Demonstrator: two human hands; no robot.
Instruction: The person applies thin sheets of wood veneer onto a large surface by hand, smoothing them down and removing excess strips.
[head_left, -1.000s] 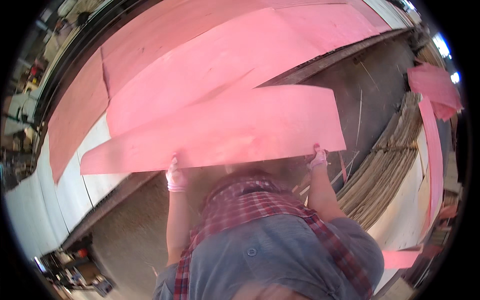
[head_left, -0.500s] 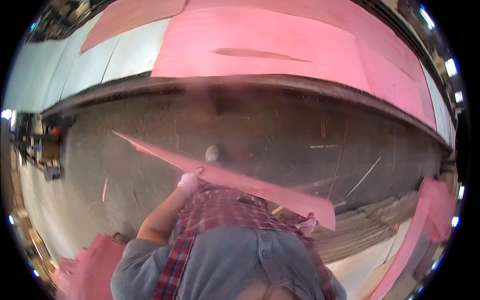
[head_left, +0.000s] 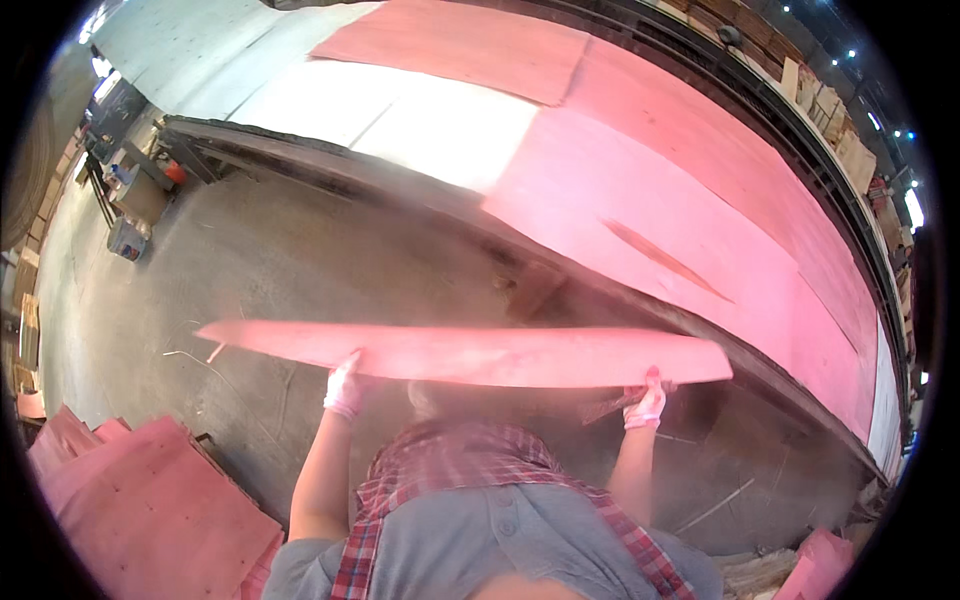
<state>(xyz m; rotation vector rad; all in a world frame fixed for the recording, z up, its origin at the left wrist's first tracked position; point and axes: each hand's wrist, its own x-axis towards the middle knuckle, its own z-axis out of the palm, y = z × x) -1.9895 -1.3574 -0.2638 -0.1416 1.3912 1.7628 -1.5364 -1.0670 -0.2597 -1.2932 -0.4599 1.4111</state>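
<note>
A long, narrow strip of pink veneer spans the space in front of me, held off the floor and tapering to a point at its left end. My left hand, in a pale glove, is closed on its near edge left of the middle. Toward the strip's right end, my right hand grips the same edge, also gloved, with the thumb on top. A ragged reddish scrap shows beside the right hand; whether that hand holds it I cannot tell.
Beyond the strip runs a long table carrying pink sheets and white sheets. One pink sheet has a slit-shaped dark patch. Stacked pink sheets lie at lower left. A bucket stands at far left; thin scraps litter the floor.
The strip has gone from slanting down to the right to nearly level, raised and farther from my body. Both arms now reach forward. My view has turned, bringing the left stack further in.
</note>
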